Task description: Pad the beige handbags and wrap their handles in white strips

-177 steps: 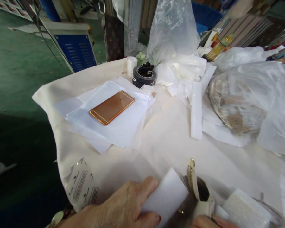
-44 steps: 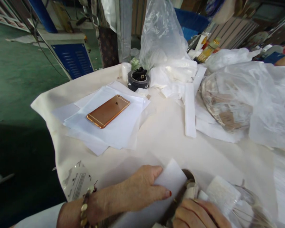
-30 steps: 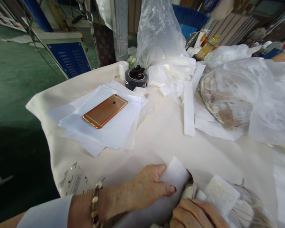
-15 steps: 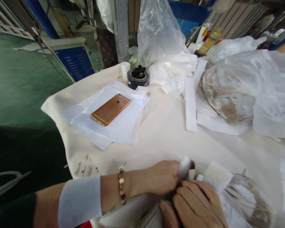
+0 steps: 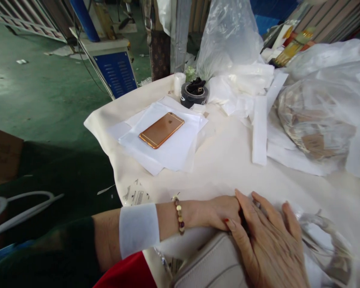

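A pale grey leather bag (image 5: pixel 211 262) with stitched edges lies at the near edge of the table, partly cut off by the frame. My left hand (image 5: pixel 225 210), below a beaded bracelet, reaches across behind the bag's upper edge. Its fingers are hidden behind my right hand. My right hand (image 5: pixel 270 244) rests over the bag's right end with its fingers spread, the thumb near the left hand. What lies under the palm is out of sight. A metal chain (image 5: pixel 163 260) runs along the bag's left side.
A gold phone (image 5: pixel 162 130) lies on white paper sheets (image 5: pixel 180 154). Behind it stands a black tape roll (image 5: pixel 194 96). Plastic bags of material (image 5: pixel 321 116) fill the right side, and a clear bag of cords (image 5: pixel 333 240) sits beside my right hand.
My right hand has gone from bent fingers to a spread, flatter pose over the bag. White rolled padding beside the hands is now covered. The camera view has shifted left.
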Available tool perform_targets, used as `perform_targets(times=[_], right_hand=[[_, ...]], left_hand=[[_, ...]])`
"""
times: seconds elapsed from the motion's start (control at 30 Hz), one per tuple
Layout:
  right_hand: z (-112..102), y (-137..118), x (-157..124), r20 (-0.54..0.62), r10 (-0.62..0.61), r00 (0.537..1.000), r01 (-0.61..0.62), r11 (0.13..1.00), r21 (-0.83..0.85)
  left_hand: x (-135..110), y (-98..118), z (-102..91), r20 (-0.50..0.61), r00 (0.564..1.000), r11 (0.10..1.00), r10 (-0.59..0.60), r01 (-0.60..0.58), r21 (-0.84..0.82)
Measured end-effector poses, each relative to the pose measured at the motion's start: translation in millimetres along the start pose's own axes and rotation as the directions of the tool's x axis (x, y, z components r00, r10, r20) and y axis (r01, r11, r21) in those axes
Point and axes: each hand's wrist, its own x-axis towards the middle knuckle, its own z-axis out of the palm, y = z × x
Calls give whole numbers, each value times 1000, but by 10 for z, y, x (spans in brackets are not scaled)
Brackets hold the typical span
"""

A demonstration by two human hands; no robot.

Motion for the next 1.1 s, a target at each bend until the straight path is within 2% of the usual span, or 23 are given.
perform_targets(times=[0.1, 0.2, 0.3, 0.37, 0.47, 0.53, 0.63, 0.7, 0.77, 0.83, 0.9, 0.97, 1.03, 1.1], right_hand=[[-5, 13, 9, 8, -21, 1000, 21, 1000, 1], [-6, 21, 25, 7, -8, 1000, 8, 1000, 15], [-10, 19, 26, -9, -1, 1000, 1, 999, 40], [-13, 19, 17, -17, 13, 1000, -12, 998, 56], [-8, 27, 5, -14, 14, 1000, -13, 997, 71], [3, 33, 4, -12, 2, 1000, -1, 998, 66], [18, 41, 10, -22, -10, 1000, 11, 998, 54], [21, 42, 14, -34, -15, 999, 16, 999, 48], [19, 41, 18, -33, -22, 999, 23, 999, 41], [16, 38, 21, -27, -19, 999, 20, 999, 38], [14, 31, 24, -17, -11, 1000, 12, 999, 42], [14, 25, 25, -9, 0, 1000, 0, 999, 51], [17, 23, 27, 2, 9, 1000, -10, 998, 66], [20, 24, 28, 7, 18, 1000, -18, 996, 84]], left_hand=[[-303, 144, -82, 71, 997, 988, 17, -28, 152], [-761, 287, -138, 10, 1000, 973, -22, 19, 232], [-1229, 305, -164, -36, 995, 943, -89, 96, 317], [-1480, 232, -182, -2, 999, 934, -39, 37, 355], [-1714, 104, -235, 103, 987, 865, 127, -161, 475], [-1758, 95, -282, 217, 954, 737, 206, -297, 608], [-1681, 214, -332, 362, 918, 444, 163, -396, 803], [-1575, 303, -343, 422, 896, 259, 137, -444, 858], [-1461, 340, -339, 499, 854, 132, 144, -517, 846], [-1360, 313, -323, 567, 813, 68, 132, -578, 813], [-1281, 241, -289, 593, 796, 81, 124, -603, 793], [-1222, 157, -230, 540, 829, 187, 144, -559, 808], [-1176, 94, -151, 378, 911, 355, 167, -413, 839], [-1135, 73, -70, 136, 981, 549, 140, -191, 814]])
